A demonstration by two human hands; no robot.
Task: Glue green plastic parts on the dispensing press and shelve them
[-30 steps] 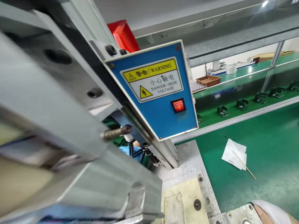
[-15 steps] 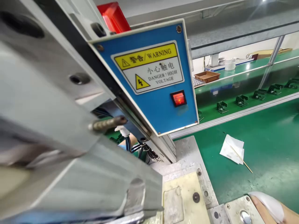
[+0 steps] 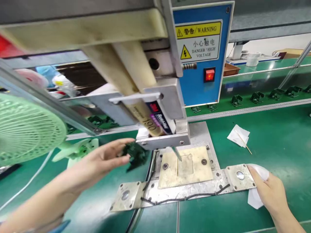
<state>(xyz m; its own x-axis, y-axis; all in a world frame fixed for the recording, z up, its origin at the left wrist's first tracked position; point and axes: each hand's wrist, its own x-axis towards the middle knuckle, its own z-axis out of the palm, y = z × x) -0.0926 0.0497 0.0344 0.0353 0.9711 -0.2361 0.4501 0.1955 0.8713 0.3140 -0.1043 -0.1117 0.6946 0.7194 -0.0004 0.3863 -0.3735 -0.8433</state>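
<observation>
My left hand [image 3: 108, 157] pinches a dark green mechanical part [image 3: 137, 154] between thumb and fingers, left of the dispensing press. The part is blurred, so its exact kind cannot be told. At the right end of the metal base, my right hand [image 3: 273, 192] is closed around a white tissue [image 3: 255, 199], beside a block with a round silver button [image 3: 240, 175]. Between the hands is a cream fixture plate [image 3: 170, 166] with a shallow pocket. An adhesive cartridge [image 3: 155, 118] hangs above it, its nozzle [image 3: 176, 153] pointing down at the plate.
A second button block [image 3: 125, 195] sits at the base's left end. A green fan [image 3: 31, 129] stands at left. Behind the press is a blue warning-labelled box [image 3: 191, 92]. Similar dark parts [image 3: 257, 97] line the belt beyond. White paper with a thin stick [image 3: 239, 136] lies right.
The view has swung left and back, bringing the cartridge, the fan and the whole base into sight. My left hand now shows with the dark green part. My right hand remains by the right button block.
</observation>
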